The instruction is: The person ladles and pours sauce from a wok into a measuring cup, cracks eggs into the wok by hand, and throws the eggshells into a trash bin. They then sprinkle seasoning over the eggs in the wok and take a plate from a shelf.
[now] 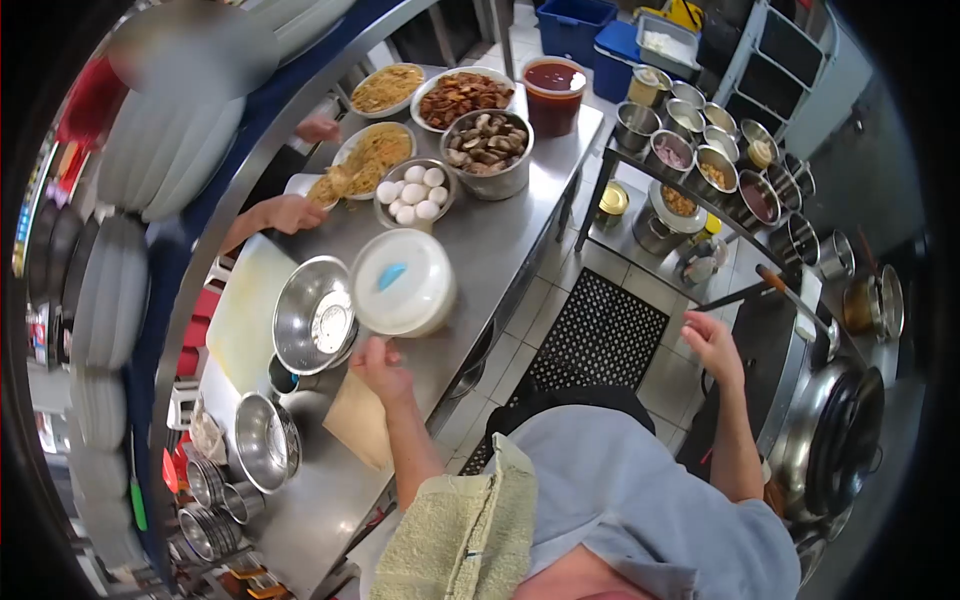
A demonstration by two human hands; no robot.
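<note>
Round, whitish, blue-marked lidded tub [408,288]

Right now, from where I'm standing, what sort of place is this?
Most likely a restaurant or other commercial kitchen: there's a long steel table, a bowl of eggs on it, and a shelf crowded with metal pots.

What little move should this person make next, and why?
Perhaps bring the left hand to the pale-lidded tub: it's the closer hand, though whether they already touch is unclear, while the right hand is away from the counter, apparently holding nothing.
</note>
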